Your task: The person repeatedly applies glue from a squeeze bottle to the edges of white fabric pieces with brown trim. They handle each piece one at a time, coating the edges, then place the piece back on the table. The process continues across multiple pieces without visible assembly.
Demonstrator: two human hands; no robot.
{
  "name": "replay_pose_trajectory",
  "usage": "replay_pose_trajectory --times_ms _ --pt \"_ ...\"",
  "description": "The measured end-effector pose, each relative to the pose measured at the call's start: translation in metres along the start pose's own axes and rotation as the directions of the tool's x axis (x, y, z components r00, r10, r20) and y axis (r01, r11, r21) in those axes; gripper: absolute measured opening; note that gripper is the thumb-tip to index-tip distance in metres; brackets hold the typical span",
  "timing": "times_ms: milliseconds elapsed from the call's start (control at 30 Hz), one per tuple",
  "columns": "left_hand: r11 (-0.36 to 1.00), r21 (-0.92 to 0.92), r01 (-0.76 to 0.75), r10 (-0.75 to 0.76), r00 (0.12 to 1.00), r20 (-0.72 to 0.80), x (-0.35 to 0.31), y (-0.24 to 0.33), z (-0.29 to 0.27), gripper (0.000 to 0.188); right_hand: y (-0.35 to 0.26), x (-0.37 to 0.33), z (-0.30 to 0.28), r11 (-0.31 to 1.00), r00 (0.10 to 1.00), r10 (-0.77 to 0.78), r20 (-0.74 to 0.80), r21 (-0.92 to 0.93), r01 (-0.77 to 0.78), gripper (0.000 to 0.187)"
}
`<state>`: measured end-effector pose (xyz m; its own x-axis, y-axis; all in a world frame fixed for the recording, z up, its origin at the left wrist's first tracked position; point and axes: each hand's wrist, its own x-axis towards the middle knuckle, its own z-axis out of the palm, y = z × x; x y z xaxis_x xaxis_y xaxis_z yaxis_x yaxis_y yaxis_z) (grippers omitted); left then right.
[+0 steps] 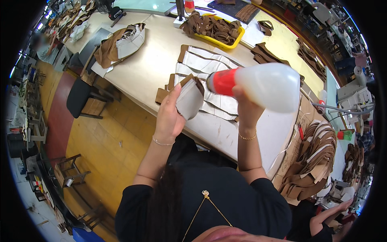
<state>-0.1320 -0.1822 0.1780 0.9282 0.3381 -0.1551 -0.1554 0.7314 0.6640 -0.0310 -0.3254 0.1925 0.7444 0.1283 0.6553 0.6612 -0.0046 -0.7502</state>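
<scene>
My left hand (pixel 170 114) holds up a curved piece of brown material with a pale grey lining (pixel 189 99), its inner face turned toward me. My right hand (pixel 246 107) grips a white squeeze bottle with a red cap (pixel 262 85), laid sideways with the nozzle touching the top edge of the piece. Both are raised above the near edge of the beige worktable (pixel 153 64). On the table just behind lie rows of similar flat pieces (pixel 209 66), grey side up.
A yellow tray (pixel 238 40) of brown straps stands at the back. Stacked brown and white shoe uppers (pixel 121 42) lie at the left end. A cardboard box (pixel 310 157) of brown pieces stands to my right. Chairs and stools (pixel 86 99) stand on the wooden floor at left.
</scene>
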Motion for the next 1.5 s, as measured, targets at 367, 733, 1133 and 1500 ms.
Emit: replay_pose_trajectory --times_ms 367,733,1133,1500 --pt "0.948 -0.277 0.155 -0.093 0.97 0.227 -0.009 0.011 0.018 0.074 0.002 -0.022 0.012 0.983 0.9 0.022 0.435 0.153 -0.098 0.044" --pt "0.875 -0.446 0.19 -0.043 0.947 0.319 -0.012 0.017 0.01 0.087 0.028 -0.022 0.015 0.876 0.889 0.21 0.406 0.325 -0.356 0.046" --pt "0.907 -0.407 0.106 -0.018 0.977 0.213 -0.011 0.021 0.017 0.084 0.019 -0.013 0.012 0.987 0.979 -0.006 0.202 0.159 -0.027 0.033" --pt "0.964 -0.233 0.127 -0.081 0.977 0.196 -0.013 0.013 0.004 0.083 -0.003 0.003 0.01 0.898 0.956 0.085 0.279 0.395 -0.195 0.037"
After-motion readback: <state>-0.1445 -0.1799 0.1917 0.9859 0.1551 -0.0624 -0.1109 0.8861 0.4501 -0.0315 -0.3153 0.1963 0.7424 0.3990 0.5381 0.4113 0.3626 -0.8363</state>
